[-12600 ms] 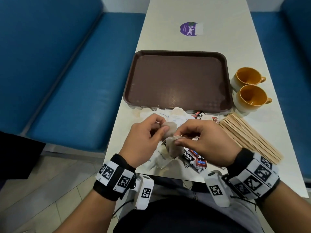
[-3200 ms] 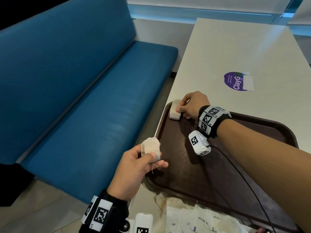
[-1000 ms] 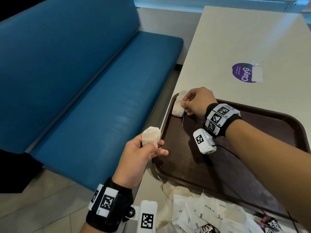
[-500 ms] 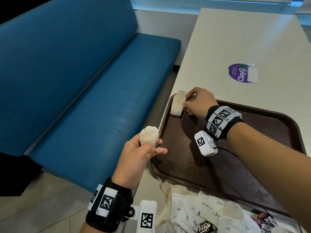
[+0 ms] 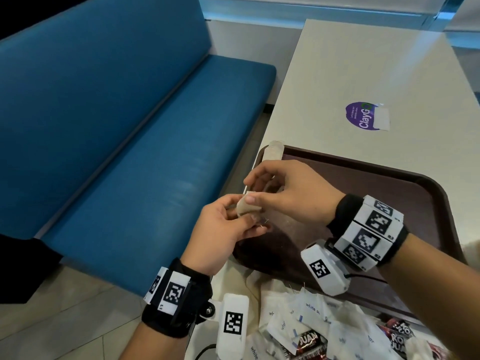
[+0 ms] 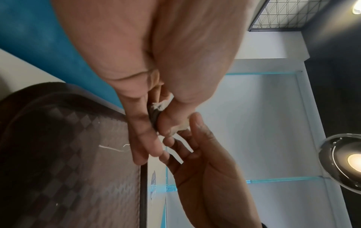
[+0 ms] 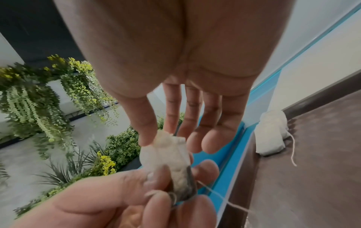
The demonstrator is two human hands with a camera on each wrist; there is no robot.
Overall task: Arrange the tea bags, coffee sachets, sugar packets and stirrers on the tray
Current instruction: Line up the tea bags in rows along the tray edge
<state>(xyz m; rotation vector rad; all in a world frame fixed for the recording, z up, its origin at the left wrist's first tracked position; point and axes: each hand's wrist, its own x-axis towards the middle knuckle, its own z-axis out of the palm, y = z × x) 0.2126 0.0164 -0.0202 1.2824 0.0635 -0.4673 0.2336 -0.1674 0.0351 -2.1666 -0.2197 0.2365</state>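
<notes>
A tea bag [image 5: 248,209] hangs over the left rim of the brown tray [image 5: 376,203]. My left hand [image 5: 244,220] grips its lower part, its string trailing from my fingers. My right hand [image 5: 250,191] pinches its top edge between thumb and forefinger. The right wrist view shows this tea bag [image 7: 166,155] between my right hand [image 7: 158,135] above and my left hand [image 7: 166,192] below. Another tea bag [image 5: 272,152] leans in the tray's far left corner, its string on the tray floor. In the left wrist view my left hand [image 6: 156,138] hides most of the bag.
A heap of white sugar packets [image 5: 311,310], dark coffee sachets [image 5: 310,342] and more tea bags lies on the white table [image 5: 363,61] just before the tray's near rim. A blue bench [image 5: 130,165] runs along the left. A purple sticker [image 5: 363,116] is beyond the tray.
My right hand let go of the tea bag in the tray's far corner, drew back toward me and took hold of the tea bag in my left hand.
</notes>
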